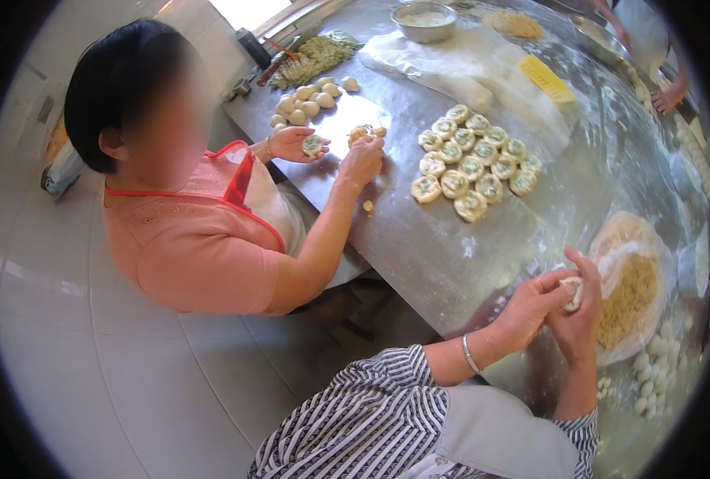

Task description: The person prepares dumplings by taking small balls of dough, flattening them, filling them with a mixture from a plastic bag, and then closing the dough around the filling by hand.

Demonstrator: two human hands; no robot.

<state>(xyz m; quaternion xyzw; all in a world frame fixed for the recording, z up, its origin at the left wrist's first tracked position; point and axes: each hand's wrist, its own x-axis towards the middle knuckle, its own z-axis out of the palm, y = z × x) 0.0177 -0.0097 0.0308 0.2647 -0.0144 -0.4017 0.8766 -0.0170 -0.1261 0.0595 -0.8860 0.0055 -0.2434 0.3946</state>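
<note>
My left hand (526, 305), with a silver bangle at its wrist, and my right hand (578, 320) meet above the steel table near its front edge. Between them is a small piece of pale dough (572, 294). My left thumb presses on it, while the right fingers curl around its far side; its underside is hidden. Just right of my hands lies an open clear plastic bag (624, 230) of crumbly brown filling (629, 299). Small white dough balls (651, 374) are heaped beyond its lower end.
Rows of round pastries with green filling (472, 161) sit mid-table. Behind them are a plastic sheet (415, 57), a yellow scraper (546, 79) and a metal bowl (424, 23). At left, a co-worker (211, 227) holds filled dough (313, 144) near dough balls (307, 102). Another person's hand (666, 99) is far right.
</note>
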